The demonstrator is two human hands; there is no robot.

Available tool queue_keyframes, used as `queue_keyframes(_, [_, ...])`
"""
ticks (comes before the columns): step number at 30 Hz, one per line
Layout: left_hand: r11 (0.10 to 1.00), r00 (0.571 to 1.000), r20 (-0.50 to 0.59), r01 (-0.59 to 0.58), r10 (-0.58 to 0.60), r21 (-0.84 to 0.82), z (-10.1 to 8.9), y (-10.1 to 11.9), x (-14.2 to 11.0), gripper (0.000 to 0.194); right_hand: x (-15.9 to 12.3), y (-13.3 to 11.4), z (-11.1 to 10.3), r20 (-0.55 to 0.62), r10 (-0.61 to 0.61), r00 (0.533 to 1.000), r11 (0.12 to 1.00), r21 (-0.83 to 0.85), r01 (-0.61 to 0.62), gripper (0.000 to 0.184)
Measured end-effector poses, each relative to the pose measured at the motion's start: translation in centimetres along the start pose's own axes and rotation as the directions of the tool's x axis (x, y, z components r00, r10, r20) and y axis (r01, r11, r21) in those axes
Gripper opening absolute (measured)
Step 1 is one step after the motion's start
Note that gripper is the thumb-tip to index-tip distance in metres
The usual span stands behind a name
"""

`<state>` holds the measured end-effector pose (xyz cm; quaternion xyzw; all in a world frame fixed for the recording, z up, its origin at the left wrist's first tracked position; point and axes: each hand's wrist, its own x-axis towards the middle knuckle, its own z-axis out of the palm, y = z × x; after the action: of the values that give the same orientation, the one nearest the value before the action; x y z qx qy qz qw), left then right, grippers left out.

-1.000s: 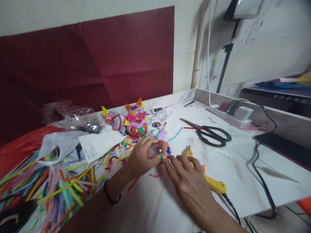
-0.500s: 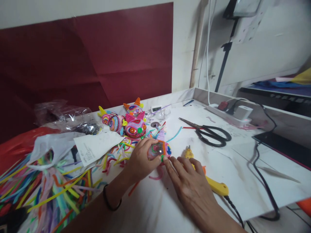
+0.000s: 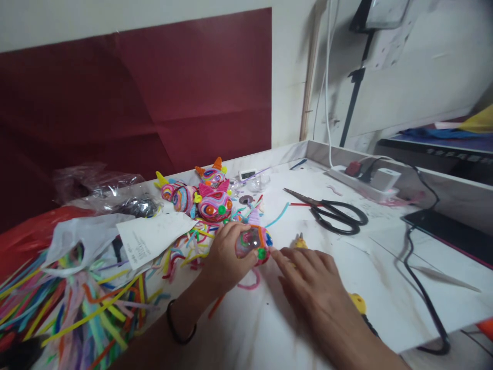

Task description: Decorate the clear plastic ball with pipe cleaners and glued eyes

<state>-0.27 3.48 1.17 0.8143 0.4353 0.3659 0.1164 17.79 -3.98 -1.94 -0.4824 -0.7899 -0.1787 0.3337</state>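
My left hand [image 3: 225,254] is closed around a small clear ball wrapped in coloured pipe cleaners [image 3: 254,242], held just above the white table [image 3: 385,277]. My right hand [image 3: 308,280] lies beside it with fingers stretched flat, its fingertips touching the ball's lower right near a green dot. A yellow glue gun [image 3: 358,303] lies under and behind my right hand, mostly hidden. Three finished pipe-cleaner figures [image 3: 210,198] with pointed ears stand behind the ball.
Black scissors [image 3: 335,213] lie to the right. A heap of loose pipe cleaners [image 3: 77,308], a plastic bag and a paper slip [image 3: 154,234] cover the left. A power strip [image 3: 365,185], cables and a dark tablet [image 3: 450,231] sit at the far right.
My right hand has slid slightly right and down, covering more of the glue gun. The ball has turned a little in my left hand. The view has shifted slightly.
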Motion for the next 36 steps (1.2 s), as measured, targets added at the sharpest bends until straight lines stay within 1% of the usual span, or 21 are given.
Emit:
queue_keyframes(3, [1.0, 1.0, -0.002, 0.012, -0.012, 0.015, 0.1, 0.1, 0.1, 0.036, -1.2, 1.6, -1.0, -0.019, 0.042, 0.999, 0.999, 0.008, -0.042, 0.033])
queue_keyframes(6, [0.999, 1.0, 0.005, 0.021, -0.021, 0.025, 0.0, 0.1, 0.2, 0.037, -2.9, 3.4, -1.8, -0.002, 0.087, 0.996, 0.996, -0.012, -0.087, 0.033])
queue_keyframes(10, [0.999, 1.0, 0.022, 0.017, -0.018, 0.041, -0.1, 0.2, 0.5, 0.036, -5.1, 5.3, -2.3, 0.059, 0.219, 0.974, 0.975, -0.037, -0.218, 0.044])
queue_keyframes(12, [0.999, 0.999, 0.037, 0.01, -0.012, 0.047, -0.1, 0.3, 0.6, 0.035, -5.7, 5.7, -2.5, 0.102, 0.234, 0.967, 0.972, -0.014, -0.234, 0.046])
queue_keyframes(17, [0.998, 0.998, 0.049, 0.023, -0.026, 0.051, -0.2, 0.3, 0.7, 0.037, -5.1, 5.4, -2.6, 0.209, 0.151, 0.966, 0.987, 0.028, -0.16, 0.036])
queue_keyframes(20, [0.999, 0.999, 0.046, 0.016, -0.019, 0.05, -0.2, 0.2, 0.6, 0.036, -4.3, 5.1, -2.2, 0.242, 0.094, 0.966, 0.994, 0.022, -0.103, 0.041])
queue_keyframes(23, [0.999, 0.999, 0.032, 0.004, -0.005, 0.04, -0.1, 0.2, 0.5, 0.037, -3.8, 5.1, -1.5, 0.303, 0.07, 0.95, 0.994, 0.056, -0.091, 0.043])
queue_keyframes(26, [0.999, 0.999, 0.023, 0.027, -0.028, 0.028, 0.0, 0.3, 0.4, 0.035, -3.6, 5.2, -1.1, 0.347, 0.034, 0.937, 0.993, 0.095, -0.071, 0.042])
queue_keyframes(29, [0.999, 0.998, 0.038, 0.048, -0.049, 0.02, 0.0, 0.5, 0.3, 0.031, -3.6, 5.5, -1.0, 0.332, -0.014, 0.943, 0.995, 0.099, -0.02, 0.042])
queue_keyframes(32, [0.998, 0.997, 0.051, 0.053, -0.054, 0.029, 0.0, 0.6, 0.3, 0.028, -3.5, 5.6, -1.0, 0.294, -0.025, 0.955, 0.998, 0.06, 0.008, 0.043])
queue_keyframes(36, [0.999, 0.998, 0.048, 0.035, -0.036, 0.026, 0.1, 0.4, 0.2, 0.027, -3.1, 5.2, -1.0, 0.263, -0.056, 0.963, 0.998, 0.056, 0.043, 0.036])
